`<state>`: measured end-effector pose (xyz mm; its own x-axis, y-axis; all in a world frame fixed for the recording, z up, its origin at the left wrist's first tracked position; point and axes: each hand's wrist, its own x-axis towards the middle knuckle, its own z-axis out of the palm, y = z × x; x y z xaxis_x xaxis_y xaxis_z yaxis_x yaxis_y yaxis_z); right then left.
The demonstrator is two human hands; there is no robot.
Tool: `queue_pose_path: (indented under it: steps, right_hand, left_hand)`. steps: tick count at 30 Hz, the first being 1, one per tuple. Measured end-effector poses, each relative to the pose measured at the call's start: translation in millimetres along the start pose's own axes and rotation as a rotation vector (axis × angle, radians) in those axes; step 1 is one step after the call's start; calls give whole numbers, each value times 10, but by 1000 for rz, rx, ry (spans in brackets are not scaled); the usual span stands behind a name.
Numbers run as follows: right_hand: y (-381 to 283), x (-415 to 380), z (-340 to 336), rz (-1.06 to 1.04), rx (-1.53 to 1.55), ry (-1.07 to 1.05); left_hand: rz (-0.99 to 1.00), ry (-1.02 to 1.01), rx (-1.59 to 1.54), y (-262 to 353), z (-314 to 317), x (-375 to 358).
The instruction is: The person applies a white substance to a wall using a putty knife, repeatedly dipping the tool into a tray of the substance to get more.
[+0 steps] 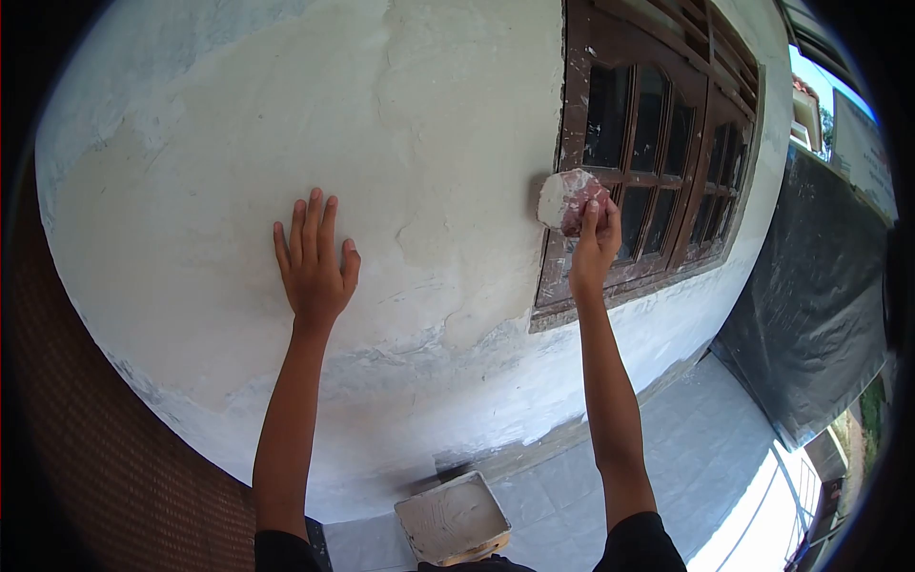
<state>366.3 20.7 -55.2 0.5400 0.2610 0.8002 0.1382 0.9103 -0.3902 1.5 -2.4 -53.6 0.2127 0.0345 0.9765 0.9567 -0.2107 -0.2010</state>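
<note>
I'm watching the left hand (317,276) resting on the pale wall (457,191), its fingers released and spreading apart. The right hand's (595,248) fingers are grasping a red pad (572,202) — smeared with white — which is overlapping the brown window's (658,179) left edge. Below, between the arms, a paste-smeared tray (454,520) is sitting.

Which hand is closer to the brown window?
Right. The right hand is in front of the window, near its left edge, holding a smeared red tool. The left hand is farther left, spread over the wall.
</note>
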Motion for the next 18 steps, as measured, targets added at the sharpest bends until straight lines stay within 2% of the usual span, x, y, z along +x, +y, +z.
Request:
queue_pose_path:
  steps: [1,4,5,7,8,9,11,12,13,15,16,18]
  right_hand:
    - [48,11,-30,2,-1,5]
    - [122,49,-61,51,-338,55]
    - [71,46,-61,55,-336,57]
    - [-42,87,-62,173,40,347]
    - [-73,53,-74,72,-8,218]
    - [-45,11,-64,70,-4,220]
    - [39,-106,-30,-36,-201,-176]
    - [42,-115,-11,-139,-395,-205]
    - [88,-64,-33,-133,-394,-202]
    - [149,83,-69,151,-151,244]
    - [156,122,-129,42,-263,347]
    - [54,111,-112,66,-144,259]
  left_hand:
    - [0,-1,4,-1,5,-6]
    - [-3,-20,10,3,-14,0]
    - [0,-23,12,5,-19,-6]
    - [1,-9,11,7,-8,1]
    - [4,-6,15,6,-3,1]
    - [7,4,17,3,7,-1]
    - [14,7,18,12,8,-2]
    - [4,-1,17,13,1,1]
    - [-6,-10,16,22,-7,1]
    - [-5,-14,22,34,-5,-14]
    - [-9,-10,29,32,0,-10]
    - [-18,-8,40,50,12,-21]
